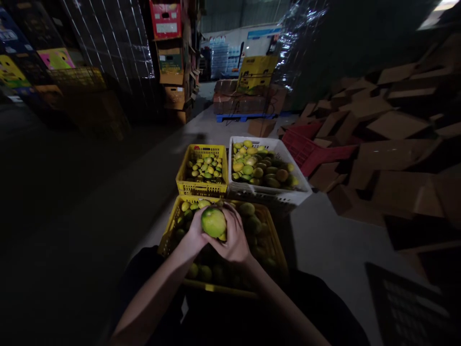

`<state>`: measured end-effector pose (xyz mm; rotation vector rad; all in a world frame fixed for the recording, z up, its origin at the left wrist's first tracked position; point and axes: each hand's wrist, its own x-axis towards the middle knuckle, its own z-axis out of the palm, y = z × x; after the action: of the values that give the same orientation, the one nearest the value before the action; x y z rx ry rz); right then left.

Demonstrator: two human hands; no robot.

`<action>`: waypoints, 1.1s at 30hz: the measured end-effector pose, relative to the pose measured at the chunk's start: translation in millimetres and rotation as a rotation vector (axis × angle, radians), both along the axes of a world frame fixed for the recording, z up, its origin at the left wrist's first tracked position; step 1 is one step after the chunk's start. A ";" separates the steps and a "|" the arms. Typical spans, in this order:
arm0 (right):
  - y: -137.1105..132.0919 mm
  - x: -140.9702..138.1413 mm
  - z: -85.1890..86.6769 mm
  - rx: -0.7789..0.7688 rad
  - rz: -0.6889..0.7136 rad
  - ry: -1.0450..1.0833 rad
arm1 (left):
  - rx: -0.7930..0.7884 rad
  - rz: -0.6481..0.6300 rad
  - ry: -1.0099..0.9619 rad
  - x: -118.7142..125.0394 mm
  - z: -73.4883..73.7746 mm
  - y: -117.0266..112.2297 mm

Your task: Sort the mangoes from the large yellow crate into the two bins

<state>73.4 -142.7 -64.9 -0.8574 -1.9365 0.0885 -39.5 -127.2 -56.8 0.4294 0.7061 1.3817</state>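
Hands (236, 240) cupped around green-yellow fruit (213, 222), red box (165, 20) behind, white label (166, 28) illegible

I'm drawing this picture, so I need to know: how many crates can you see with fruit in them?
3: the big yellow crate nearest the person, the smaller yellow crate beyond it, and the white crate to the smaller one's right. More may be hidden in the dark.

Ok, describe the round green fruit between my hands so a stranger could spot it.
Start at the yellow plastic crate nearest the camera. Over it, the bare left hand and right hand cup the round yellow-green fruit, held above the loose green fruit inside.
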 end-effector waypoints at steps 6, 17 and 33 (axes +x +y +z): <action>3.1 14.5 18.4 -0.136 -0.111 0.329 | 0.207 0.002 0.228 -17.3 40.5 5.7; 14.3 21.8 24.3 -0.430 -0.011 0.674 | 0.385 0.070 0.332 -19.7 52.1 -5.7; 14.2 31.8 37.3 -1.056 0.349 1.039 | 0.029 -0.152 -0.284 -8.5 34.5 5.6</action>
<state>105.2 -128.5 -27.7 -0.8181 -0.9098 1.5378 -48.0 -121.6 -22.3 0.2948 0.4126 1.2778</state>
